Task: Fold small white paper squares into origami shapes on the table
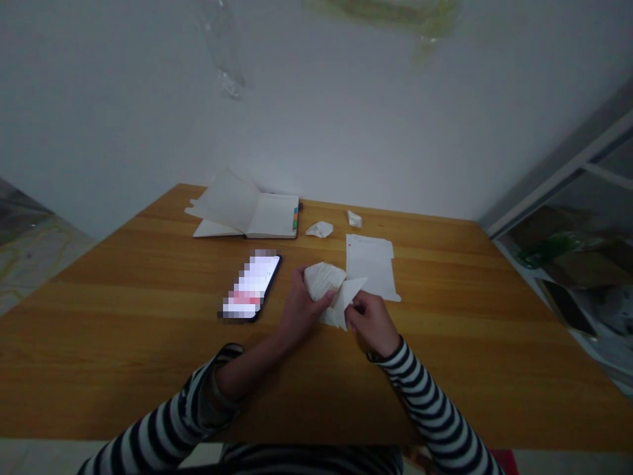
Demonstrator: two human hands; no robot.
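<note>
My left hand (307,303) is closed around a piece of folded white paper (324,278), its thumb lying across the front. The upper part of the paper shows fine pleats or lines, and pointed flaps stick out to the right and below. At the right-hand flap, my right hand (372,320) is closed, with its fingers pinched on the paper's edge. Just behind the hands lies a flat white sheet (373,264) with uneven edges. A lit smartphone (252,287), its screen blurred out, rests to the left of my left hand.
An open notebook (271,214) with coloured tabs lies at the back left of the wooden table (148,316), some pages raised. Two crumpled paper scraps (320,229) sit near the back edge by the wall. A shelf unit (568,264) holding several items stands at the right.
</note>
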